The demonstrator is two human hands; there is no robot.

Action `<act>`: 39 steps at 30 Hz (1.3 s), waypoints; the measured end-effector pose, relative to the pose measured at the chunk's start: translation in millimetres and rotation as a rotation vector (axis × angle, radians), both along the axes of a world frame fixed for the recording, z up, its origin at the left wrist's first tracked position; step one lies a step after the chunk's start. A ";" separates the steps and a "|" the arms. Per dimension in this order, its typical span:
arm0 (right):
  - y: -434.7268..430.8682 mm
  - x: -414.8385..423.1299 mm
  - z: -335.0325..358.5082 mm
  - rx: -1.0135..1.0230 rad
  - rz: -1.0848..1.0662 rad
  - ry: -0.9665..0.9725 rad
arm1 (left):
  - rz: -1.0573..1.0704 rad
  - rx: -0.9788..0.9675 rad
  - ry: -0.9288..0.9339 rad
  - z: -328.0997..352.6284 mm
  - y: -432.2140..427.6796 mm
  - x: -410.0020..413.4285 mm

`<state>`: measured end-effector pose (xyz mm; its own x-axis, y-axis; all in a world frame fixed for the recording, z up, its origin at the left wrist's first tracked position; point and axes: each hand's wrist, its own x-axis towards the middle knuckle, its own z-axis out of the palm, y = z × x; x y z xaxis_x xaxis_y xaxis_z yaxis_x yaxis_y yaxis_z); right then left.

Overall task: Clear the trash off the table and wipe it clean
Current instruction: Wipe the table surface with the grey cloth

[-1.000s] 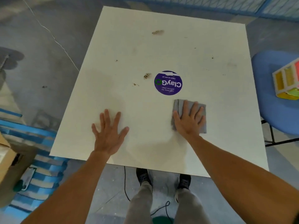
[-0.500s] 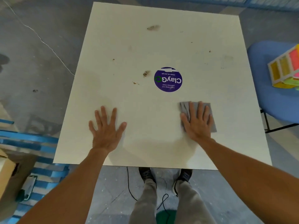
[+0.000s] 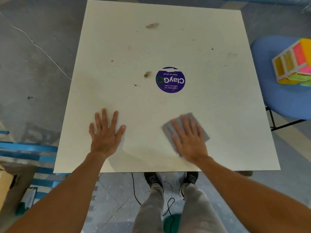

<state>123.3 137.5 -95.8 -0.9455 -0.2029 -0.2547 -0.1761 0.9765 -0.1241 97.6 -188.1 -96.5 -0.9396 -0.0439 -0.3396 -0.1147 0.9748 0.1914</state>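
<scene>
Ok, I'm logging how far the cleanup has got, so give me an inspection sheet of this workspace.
Surface: white table; one brown smear near the far edge, another just left of the purple round sticker; crumbs and small specks scattered.
Job's things: grey cloth lying on the near right part of the table.
Clutter: nothing seen beyond the crumbs.
Hands: left hand flat on bare table, fingers spread; right hand pressing flat on the cloth.
Cables: black cable on the floor under the near edge.
Surroundings: blue chair at right bearing a multicoloured box; cardboard box lower left; grey floor.
</scene>
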 end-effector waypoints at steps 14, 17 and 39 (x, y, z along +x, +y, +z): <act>-35.4 -10.5 2.3 -0.090 0.055 -0.044 | 0.096 0.007 0.050 -1.7 6.7 -4.4; -1.6 -42.5 2.2 -0.048 -0.304 -0.034 | 0.109 0.010 0.028 -2.2 6.5 -16.0; -70.8 -94.8 6.0 -0.090 -0.349 -0.050 | 0.069 0.056 -0.044 1.0 -2.6 -28.1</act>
